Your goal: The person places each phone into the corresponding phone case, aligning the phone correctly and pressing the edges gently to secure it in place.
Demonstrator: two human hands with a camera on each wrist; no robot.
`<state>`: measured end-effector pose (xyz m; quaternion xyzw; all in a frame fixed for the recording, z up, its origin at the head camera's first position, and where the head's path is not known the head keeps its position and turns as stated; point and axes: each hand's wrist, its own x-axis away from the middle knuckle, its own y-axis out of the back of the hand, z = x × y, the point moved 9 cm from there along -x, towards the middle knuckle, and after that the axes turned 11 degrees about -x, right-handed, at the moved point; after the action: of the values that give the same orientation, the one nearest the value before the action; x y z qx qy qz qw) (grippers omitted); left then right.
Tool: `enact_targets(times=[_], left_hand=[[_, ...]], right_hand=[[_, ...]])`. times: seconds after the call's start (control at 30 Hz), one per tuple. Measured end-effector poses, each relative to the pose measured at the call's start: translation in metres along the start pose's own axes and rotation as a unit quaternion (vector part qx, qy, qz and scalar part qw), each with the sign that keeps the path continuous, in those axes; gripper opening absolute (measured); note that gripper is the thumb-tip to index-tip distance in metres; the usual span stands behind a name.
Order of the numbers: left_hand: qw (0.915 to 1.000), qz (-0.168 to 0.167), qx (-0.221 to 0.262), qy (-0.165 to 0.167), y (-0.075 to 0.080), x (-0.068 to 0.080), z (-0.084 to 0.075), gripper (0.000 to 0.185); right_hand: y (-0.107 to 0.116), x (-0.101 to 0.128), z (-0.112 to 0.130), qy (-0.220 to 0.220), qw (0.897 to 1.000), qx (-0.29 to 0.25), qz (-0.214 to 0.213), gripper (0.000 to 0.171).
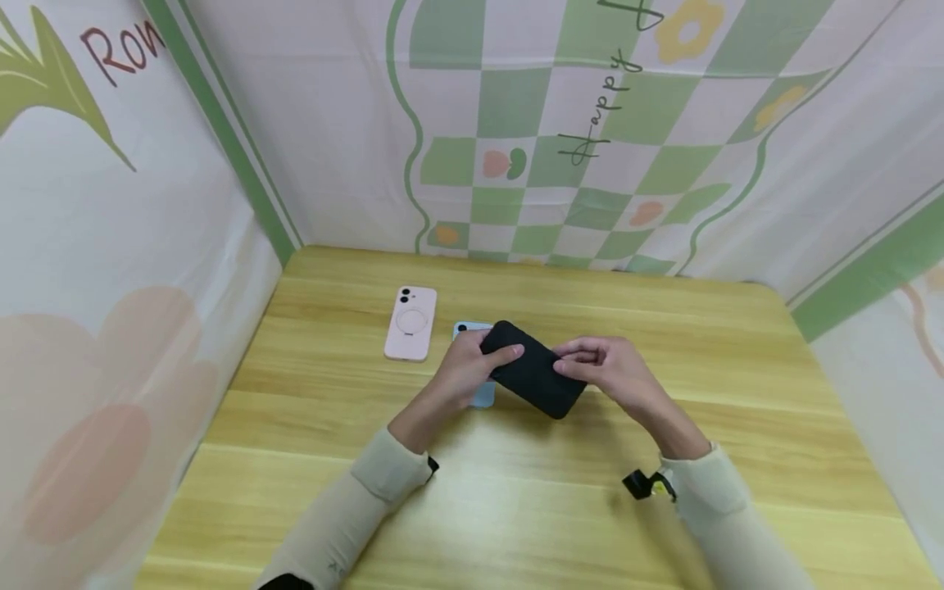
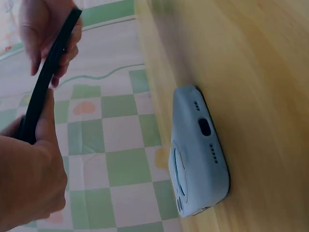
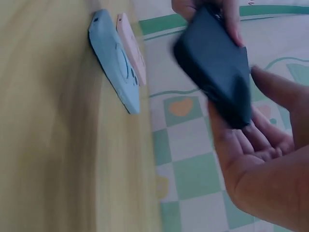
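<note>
Hands meet over the middle of the table (image 1: 664, 344), both sleeved forearms coming in from the near edge and angling toward each other. The left hand (image 1: 466, 369) grips the far end of the black case (image 1: 533, 369), its thumb lying across the top face and its fingers curled underneath. The right hand (image 1: 612, 369) pinches the near right end of the case between thumb and fingertips. In the right wrist view its palm is turned up under that end, fingers loosely bent and the thumb above the case. The case is held clear of the wood, tilted, with its long axis running from far left to near right.

The blue case (image 1: 479, 360) lies flat on the table directly beneath the left hand, so from the head camera only its far corner and a strip at the wrist show. The left wrist view shows its end with a port and small holes. The pink case (image 1: 410, 322) lies flat just to the left of the blue one, apart from both hands.

The black case is blurred in the right wrist view and seen only edge-on in the left wrist view, so its inner side cannot be made out. A small black clip (image 1: 640, 483) at the right wrist is too small to identify.
</note>
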<state>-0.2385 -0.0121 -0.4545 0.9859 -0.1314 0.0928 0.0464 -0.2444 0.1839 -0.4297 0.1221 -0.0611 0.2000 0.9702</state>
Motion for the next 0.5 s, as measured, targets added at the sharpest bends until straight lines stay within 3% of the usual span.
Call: enact_targets(times=[0.1, 0.2, 0.33, 0.5], left_hand=[[0.9989, 0.026, -0.038, -0.001, -0.007, -0.001, 0.002, 0.027], [0.9977, 0.035, -0.057, -0.006, -0.01, -0.003, 0.002, 0.025], [0.9984, 0.018, -0.05, -0.017, -0.008, -0.004, 0.001, 0.027], [0.9998, 0.002, 0.017, -0.01, -0.008, -0.007, 0.003, 0.035]], right_hand=[[-0.008, -0.002, 0.003, 0.013, 0.998, 0.045, 0.03, 0.034], [-0.012, -0.002, 0.002, 0.028, 0.998, 0.051, 0.039, 0.028], [-0.01, -0.004, -0.004, 0.027, 0.999, 0.02, 0.026, 0.024], [-0.008, -0.004, -0.009, 0.01, 0.998, -0.063, -0.005, 0.026]])
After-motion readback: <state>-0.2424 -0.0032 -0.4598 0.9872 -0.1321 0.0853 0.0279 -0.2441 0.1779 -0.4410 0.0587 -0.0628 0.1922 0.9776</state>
